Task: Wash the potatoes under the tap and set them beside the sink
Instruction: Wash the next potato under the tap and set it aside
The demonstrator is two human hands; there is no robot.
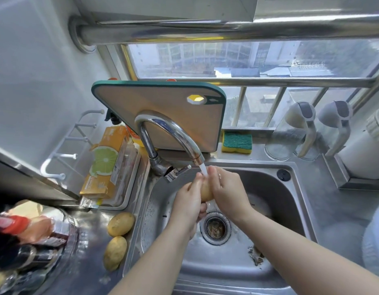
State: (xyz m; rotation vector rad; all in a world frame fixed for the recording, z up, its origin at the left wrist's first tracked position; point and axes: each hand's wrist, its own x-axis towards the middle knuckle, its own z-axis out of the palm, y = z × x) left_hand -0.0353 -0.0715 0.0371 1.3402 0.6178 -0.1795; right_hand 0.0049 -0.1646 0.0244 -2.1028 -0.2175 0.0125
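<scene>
My forearms reach in over the sink (pixel 290 188), and my left hand (pixel 189 201) and right hand (pixel 227 188) have a potato (pixel 206 191) squeezed between them, fingers wrapped round it right under the running tap (pixel 169 133). Two more potatoes (pixel 120 224) sit on the bench (pixel 88 262) just left of the sink.

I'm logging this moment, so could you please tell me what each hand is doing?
Left hand: closed on the potato under the tap.
Right hand: closed on the same potato.
</scene>
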